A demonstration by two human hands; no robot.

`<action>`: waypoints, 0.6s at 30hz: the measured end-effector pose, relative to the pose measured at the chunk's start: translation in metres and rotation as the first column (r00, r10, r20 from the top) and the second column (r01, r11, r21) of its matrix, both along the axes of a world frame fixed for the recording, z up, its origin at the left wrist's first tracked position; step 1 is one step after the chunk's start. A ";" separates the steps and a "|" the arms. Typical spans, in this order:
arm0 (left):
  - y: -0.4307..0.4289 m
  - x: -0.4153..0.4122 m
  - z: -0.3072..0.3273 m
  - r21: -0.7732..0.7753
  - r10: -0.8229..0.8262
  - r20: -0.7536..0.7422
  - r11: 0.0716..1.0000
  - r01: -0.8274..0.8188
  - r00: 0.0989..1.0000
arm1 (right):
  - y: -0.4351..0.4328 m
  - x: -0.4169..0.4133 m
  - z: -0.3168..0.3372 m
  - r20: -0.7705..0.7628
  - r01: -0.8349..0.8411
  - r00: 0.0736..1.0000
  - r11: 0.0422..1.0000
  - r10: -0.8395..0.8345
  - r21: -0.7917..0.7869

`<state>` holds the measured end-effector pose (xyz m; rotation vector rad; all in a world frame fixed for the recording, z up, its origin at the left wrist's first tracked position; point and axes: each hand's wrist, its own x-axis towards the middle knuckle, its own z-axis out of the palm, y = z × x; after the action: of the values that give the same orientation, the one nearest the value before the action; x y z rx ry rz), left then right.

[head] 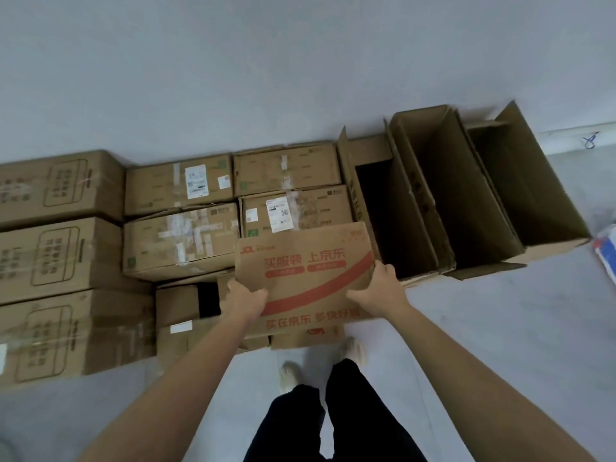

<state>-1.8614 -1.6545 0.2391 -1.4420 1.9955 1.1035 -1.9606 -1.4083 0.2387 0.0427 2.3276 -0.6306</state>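
Stacked boxes [60, 258] left, open boxes [433, 201] right. Red-printed box [306, 271] held over low boxes by the feet, left hand [248, 300] and right hand [380, 288] curled on its edges. Risk: edge-only grip slips, box drops on toes.

The box [305, 271] is gripped at its left edge by the left hand [248, 296] and at its right edge by the right hand [378, 288], with sealed boxes [181, 243] behind and left of it, big boxes [60, 258] further left, open boxes [433, 195] to its right, and feet [290, 375] before it.
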 end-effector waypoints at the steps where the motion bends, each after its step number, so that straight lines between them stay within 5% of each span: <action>1: 0.000 -0.007 -0.006 0.006 0.004 -0.004 1.000 -0.004 1.000 | 0.000 -0.009 -0.009 0.024 -0.020 1.000 1.000 0.020 0.012; 13: -0.038 -0.053 -0.173 0.147 -0.078 0.031 0.986 0.073 0.996 | -0.034 -0.050 -0.162 0.221 -0.109 0.971 0.990 0.087 0.090; 18: -0.050 -0.060 -0.246 0.131 -0.108 -0.061 0.985 0.115 0.992 | -0.052 -0.045 -0.249 0.085 -0.085 0.993 0.995 0.080 0.059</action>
<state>-1.9219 -1.7042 -0.0073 -1.2297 1.9717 1.2146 -2.0059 -1.4598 -0.0100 0.0011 2.2567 -0.5053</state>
